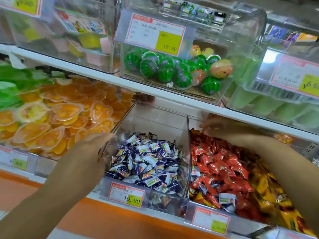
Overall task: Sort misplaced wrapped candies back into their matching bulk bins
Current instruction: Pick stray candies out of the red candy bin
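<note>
1. Fingers [103, 136] of the left hand [89, 147] are laid straight against the purple-white candy bin [155, 118].
2. Those of the right hand [226, 128], blurred over the red candy bin [241, 221], cannot be judged.
3. A stray white candy [227, 199] is seen there.

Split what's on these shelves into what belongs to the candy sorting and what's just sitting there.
Part of the job:
- purple-and-white candies
- red candies
- stray white candy lying among the red ones
- left hand and right hand, both blurred

Just sitting there:
- orange heart jelly cups
- watermelon jelly balls
- 18.80 price tag
</note>
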{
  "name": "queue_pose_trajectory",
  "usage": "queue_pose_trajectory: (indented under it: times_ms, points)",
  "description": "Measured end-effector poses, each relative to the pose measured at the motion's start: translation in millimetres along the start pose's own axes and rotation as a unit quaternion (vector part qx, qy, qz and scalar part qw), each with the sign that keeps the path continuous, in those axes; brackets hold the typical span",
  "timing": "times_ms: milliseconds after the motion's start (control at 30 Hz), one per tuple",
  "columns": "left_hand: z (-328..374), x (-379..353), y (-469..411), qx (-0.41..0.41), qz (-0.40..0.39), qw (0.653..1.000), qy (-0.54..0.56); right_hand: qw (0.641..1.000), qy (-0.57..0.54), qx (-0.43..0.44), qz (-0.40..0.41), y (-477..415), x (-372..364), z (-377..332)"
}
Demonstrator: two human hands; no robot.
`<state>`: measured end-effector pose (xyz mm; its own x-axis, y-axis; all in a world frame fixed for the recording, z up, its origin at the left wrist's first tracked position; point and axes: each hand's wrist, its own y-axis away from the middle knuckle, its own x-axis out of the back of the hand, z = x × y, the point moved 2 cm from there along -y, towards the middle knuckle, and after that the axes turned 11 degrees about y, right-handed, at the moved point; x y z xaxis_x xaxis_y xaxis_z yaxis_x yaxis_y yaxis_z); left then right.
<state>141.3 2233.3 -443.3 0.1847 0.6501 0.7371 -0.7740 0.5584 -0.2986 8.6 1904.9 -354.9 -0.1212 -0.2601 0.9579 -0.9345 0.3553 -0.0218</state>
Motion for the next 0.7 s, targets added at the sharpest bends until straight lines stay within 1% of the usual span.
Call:
queue_pose_trajectory:
  times_ms: [100, 167, 200, 267, 300, 367, 467, 567, 600, 700]
  points:
    - [8, 7, 4, -0.006, 0.012, 1.000, 0.003, 1.000, -0.020, 0.013, -0.008, -4, -1, -20]
    - [14, 13, 7, -0.005, 0.018, 1.000, 0.013, 0.998, 0.001, 0.054, -0.009, -8, -6, -43]
    - [17, 15, 9, -0.003, 0.019, 1.000, 0.016, 0.996, 0.030, 0.082, -0.031, -11, -11, -58]
    - [21, 19, 11, -0.004, 0.021, 0.999, 0.024, 0.981, 0.092, 0.129, -0.107, -26, -31, -87]
    - [22, 20, 11, -0.007, 0.023, 0.999, 0.030, 0.973, 0.119, 0.136, -0.147, -37, -42, -97]
    - [20, 21, 10, -0.008, 0.023, 0.999, 0.038, 0.959, 0.157, 0.132, -0.197, -61, -60, -112]
    - [17, 21, 10, -0.012, 0.018, 0.998, 0.055, 0.949, 0.176, 0.115, -0.234, -89, -83, -129]
    - [14, 21, 8, -0.013, 0.003, 0.998, 0.061, 0.924, 0.172, 0.101, -0.326, -94, -109, -143]
    - [13, 21, 8, -0.013, -0.002, 0.998, 0.061, 0.912, 0.183, 0.112, -0.349, -92, -114, -146]
    - [14, 23, 8, -0.021, -0.002, 0.998, 0.057, 0.897, 0.189, 0.144, -0.373, -83, -107, -144]
